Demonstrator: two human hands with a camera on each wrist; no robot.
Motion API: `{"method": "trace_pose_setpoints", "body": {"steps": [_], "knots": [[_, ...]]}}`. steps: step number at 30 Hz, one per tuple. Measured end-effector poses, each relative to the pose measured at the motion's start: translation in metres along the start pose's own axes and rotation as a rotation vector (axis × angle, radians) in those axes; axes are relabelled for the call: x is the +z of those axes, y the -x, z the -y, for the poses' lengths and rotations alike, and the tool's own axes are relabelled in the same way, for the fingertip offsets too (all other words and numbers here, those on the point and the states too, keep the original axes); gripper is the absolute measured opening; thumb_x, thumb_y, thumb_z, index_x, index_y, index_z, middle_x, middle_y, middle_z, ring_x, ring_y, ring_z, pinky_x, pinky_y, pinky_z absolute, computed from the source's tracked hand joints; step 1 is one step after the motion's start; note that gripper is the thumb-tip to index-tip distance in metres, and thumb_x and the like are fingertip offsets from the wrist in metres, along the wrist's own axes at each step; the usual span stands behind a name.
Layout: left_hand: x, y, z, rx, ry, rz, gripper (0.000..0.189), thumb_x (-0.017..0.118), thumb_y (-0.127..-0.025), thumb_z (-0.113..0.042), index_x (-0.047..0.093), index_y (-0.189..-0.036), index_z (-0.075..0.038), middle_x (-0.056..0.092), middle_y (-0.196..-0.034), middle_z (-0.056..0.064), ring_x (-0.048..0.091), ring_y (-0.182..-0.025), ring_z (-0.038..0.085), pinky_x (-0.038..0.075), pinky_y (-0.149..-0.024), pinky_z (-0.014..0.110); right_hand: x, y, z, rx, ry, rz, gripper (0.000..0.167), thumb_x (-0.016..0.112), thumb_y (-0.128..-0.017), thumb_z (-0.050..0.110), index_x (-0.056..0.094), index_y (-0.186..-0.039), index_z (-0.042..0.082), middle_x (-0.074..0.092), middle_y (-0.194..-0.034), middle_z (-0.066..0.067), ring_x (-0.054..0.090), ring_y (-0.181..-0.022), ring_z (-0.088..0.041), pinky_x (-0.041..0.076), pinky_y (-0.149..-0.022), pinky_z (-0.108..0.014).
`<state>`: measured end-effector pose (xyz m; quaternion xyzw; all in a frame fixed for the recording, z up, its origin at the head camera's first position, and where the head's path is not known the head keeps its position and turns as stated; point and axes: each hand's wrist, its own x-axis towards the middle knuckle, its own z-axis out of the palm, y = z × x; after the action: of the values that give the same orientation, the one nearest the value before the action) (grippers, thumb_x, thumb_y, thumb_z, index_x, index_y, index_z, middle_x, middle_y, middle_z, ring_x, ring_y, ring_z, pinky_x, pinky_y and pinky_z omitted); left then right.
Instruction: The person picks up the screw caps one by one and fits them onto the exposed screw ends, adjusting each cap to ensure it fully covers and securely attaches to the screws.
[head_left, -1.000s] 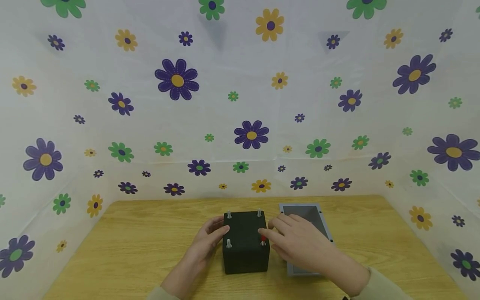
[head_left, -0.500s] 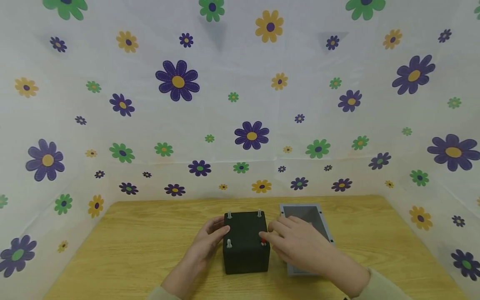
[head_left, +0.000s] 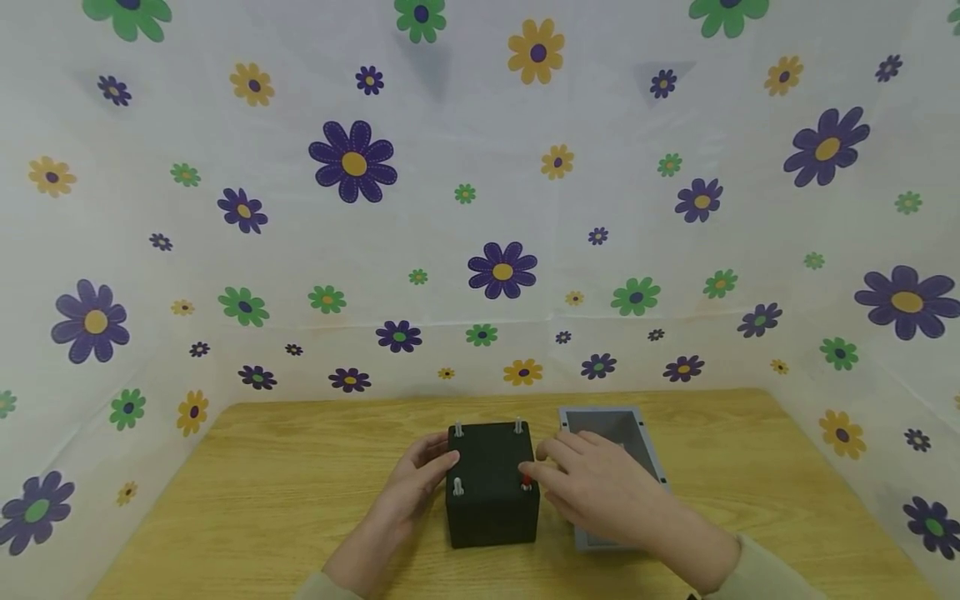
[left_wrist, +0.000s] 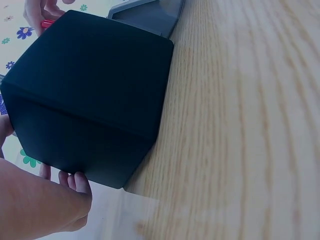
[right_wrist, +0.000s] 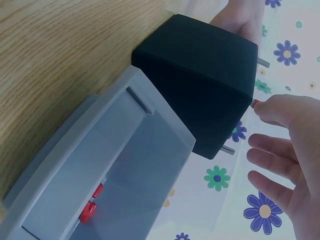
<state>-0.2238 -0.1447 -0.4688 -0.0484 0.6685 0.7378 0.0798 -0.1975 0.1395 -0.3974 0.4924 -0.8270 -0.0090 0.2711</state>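
Note:
A black block (head_left: 491, 521) stands on the wooden table, with metal posts sticking up near the corners of its top. My left hand (head_left: 411, 483) grips the block's left side, thumb at the top edge. At the front right post, my right hand (head_left: 600, 483) pinches a small red cap (head_left: 527, 481) between thumb and index finger. In the right wrist view, that hand's other fingers are loosely bent and clear of the block. The fingertips mostly cover the red cap, so how far down the post it sits is hard to tell.
A grey bin (head_left: 597, 411) stands just right of the block, partly under my right forearm. Inside it lie red pieces (right_wrist: 88, 212). Flower-print sheeting (head_left: 420, 208) hangs behind and at both sides of the wooden table (head_left: 300, 483).
My right fingertips and the red cap shift very slightly on the front right post. My left hand, the block and the bin stay in place.

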Motion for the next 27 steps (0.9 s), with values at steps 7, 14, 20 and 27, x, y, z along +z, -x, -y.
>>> {"method": "trace_pose_setpoints", "body": {"steps": [7, 14, 20, 27], "knots": [[0.0004, -0.001, 0.0006, -0.011, 0.011, -0.004, 0.063, 0.068, -0.101, -0.015, 0.043, -0.155, 0.004, 0.044, -0.157, 0.027, 0.048, -0.145, 0.037, 0.032, -0.13, 0.055, 0.0004, -0.0002, -0.0015, 0.01, 0.025, -0.009, 0.039, 0.089, -0.086, 0.022, 0.073, -0.122, 0.02, 0.069, -0.109, 0.005, 0.065, -0.096, -0.013, 0.06, -0.089, -0.031], [0.0008, -0.0015, 0.0008, 0.001, 0.018, -0.009, 0.063, 0.068, -0.1, -0.014, 0.043, -0.154, 0.005, 0.044, -0.156, 0.027, 0.05, -0.142, 0.035, 0.034, -0.129, 0.054, 0.0008, 0.0001, -0.0046, 0.018, 0.03, 0.017, 0.038, 0.089, -0.085, 0.023, 0.074, -0.12, 0.02, 0.068, -0.109, 0.004, 0.065, -0.097, -0.014, 0.06, -0.091, -0.032], [0.0002, -0.0009, 0.002, 0.005, 0.009, -0.013, 0.063, 0.069, -0.1, -0.016, 0.044, -0.154, 0.004, 0.046, -0.155, 0.026, 0.053, -0.139, 0.033, 0.035, -0.129, 0.054, 0.0001, 0.0009, -0.0067, 0.014, 0.047, 0.035, 0.034, 0.089, -0.086, 0.023, 0.074, -0.117, 0.02, 0.068, -0.108, 0.004, 0.065, -0.097, -0.015, 0.06, -0.09, -0.031], [0.0004, -0.0013, 0.0016, 0.001, 0.004, -0.014, 0.06, 0.068, -0.1, -0.014, 0.045, -0.153, 0.004, 0.047, -0.155, 0.026, 0.053, -0.138, 0.032, 0.035, -0.128, 0.054, -0.0005, 0.0038, -0.0089, 0.041, 0.051, 0.056, 0.036, 0.09, -0.085, 0.025, 0.074, -0.117, 0.02, 0.07, -0.111, 0.003, 0.066, -0.103, -0.017, 0.06, -0.091, -0.032]]}}
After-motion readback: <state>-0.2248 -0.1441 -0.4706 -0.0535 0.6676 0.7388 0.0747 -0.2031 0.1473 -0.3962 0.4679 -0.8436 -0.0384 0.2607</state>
